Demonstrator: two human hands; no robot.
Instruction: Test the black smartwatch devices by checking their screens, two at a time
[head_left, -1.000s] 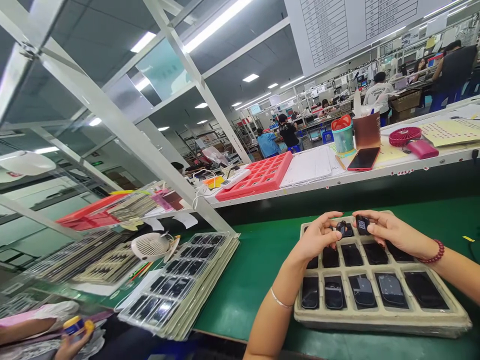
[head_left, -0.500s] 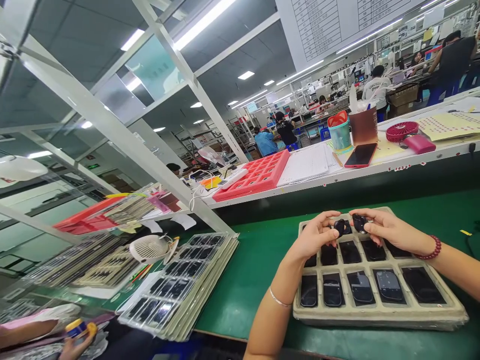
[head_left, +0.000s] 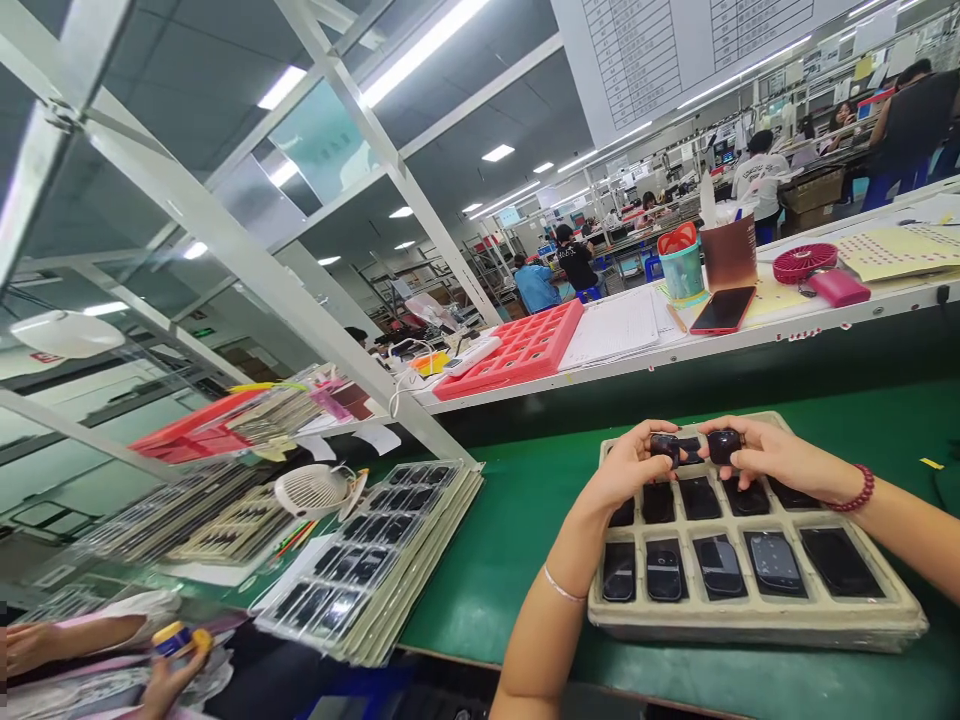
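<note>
My left hand [head_left: 628, 468] pinches a small glossy black piece [head_left: 664, 448] between thumb and fingers. Another small black piece with a rounded, shiny face [head_left: 724, 446] is gripped in my right hand [head_left: 772, 458]. The two pieces are held level, side by side, with a gap between them; their exact kind does not show. Both hands are above the far rows of a beige molded tray [head_left: 757, 628]. Flat black devices with rounded corners, such as this one [head_left: 775, 562], lie in its compartments. My hands partly hide the back compartments.
Left on the green table [head_left: 480, 560] stands a stack of trays [head_left: 367, 560] with black parts, beside a small white fan [head_left: 311, 490]. A co-worker's hand [head_left: 169, 680] holds a yellow-and-blue jar at lower left. The shelf behind bears a red foam tray [head_left: 517, 355] and a phone [head_left: 724, 310].
Both black pieces have been turned, and the right one now shows its smooth rounded face. My hands stay over the tray. The view has shifted slightly.
</note>
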